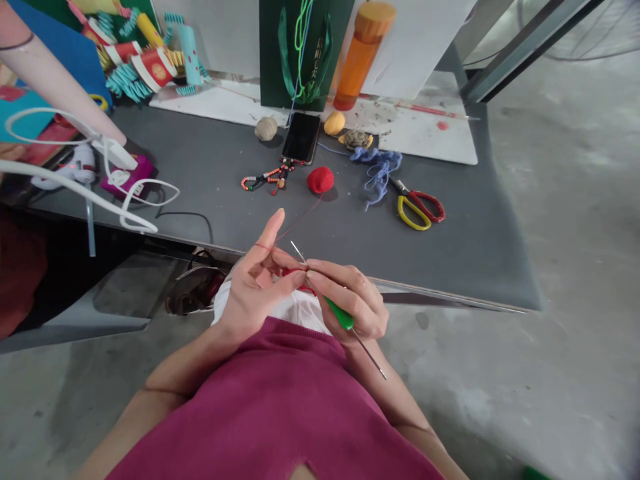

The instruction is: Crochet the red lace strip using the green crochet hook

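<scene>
In front of my lap, my left hand [260, 280] pinches a small piece of red crochet work [295, 272], mostly hidden by the fingers. Red yarn [300, 219] runs over its raised index finger, up to a red yarn ball [321, 179] on the table. My right hand [353, 297] is closed round the green handle of a crochet hook [340, 313]. The hook's thin metal tip points up and left beside the red piece, while a metal rod sticks out below the hand. Both hands meet at the red piece.
On the grey table [240, 220] lie scissors [420, 208], tangled blue yarn [380, 170], a phone [301, 138] with a beaded strap, and beige [266, 129] and yellow [335, 123] balls. An orange bottle [363, 57] and green bag [305, 60] stand behind. White cables [135, 200] hang at left, near another person's arm [65, 73].
</scene>
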Action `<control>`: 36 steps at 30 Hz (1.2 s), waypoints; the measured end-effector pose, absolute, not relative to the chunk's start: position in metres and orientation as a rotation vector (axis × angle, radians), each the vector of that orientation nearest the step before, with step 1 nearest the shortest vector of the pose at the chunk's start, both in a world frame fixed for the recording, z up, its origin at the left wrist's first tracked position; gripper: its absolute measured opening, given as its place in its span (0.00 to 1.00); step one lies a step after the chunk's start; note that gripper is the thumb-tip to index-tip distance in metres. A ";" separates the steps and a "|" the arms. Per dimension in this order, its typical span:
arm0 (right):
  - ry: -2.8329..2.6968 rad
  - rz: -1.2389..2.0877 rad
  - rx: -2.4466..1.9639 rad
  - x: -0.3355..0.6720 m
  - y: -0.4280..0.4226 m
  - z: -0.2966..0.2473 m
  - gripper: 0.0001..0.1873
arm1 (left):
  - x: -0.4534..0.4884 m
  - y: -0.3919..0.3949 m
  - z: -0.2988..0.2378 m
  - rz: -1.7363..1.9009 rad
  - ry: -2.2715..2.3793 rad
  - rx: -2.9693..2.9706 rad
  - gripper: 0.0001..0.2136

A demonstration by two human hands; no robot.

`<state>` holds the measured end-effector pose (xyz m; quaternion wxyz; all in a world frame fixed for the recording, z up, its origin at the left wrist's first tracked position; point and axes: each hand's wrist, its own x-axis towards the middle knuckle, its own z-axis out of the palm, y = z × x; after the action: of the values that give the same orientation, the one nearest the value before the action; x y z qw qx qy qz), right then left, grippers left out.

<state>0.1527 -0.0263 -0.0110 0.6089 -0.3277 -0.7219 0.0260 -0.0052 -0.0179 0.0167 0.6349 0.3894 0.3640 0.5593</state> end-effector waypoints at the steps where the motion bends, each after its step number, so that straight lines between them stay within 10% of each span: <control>1: -1.639 0.076 -0.750 0.151 -0.026 -0.013 0.24 | -0.005 -0.017 0.016 1.219 0.771 0.772 0.39; 12: -1.153 0.569 -0.887 0.139 -0.031 -0.014 0.02 | -0.007 -0.010 0.018 1.006 0.555 0.386 0.49; 25: -0.900 1.176 -0.811 0.139 -0.023 -0.004 0.09 | -0.006 -0.012 0.017 1.071 0.585 0.580 0.33; 36: -1.373 0.535 -0.768 0.140 -0.025 -0.012 0.12 | -0.004 -0.012 0.009 1.201 0.700 0.694 0.31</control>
<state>0.1395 -0.0251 -0.0117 0.6744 -0.3414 -0.6100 0.2376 -0.0036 -0.0121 0.0095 0.7130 0.3131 0.3159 0.5420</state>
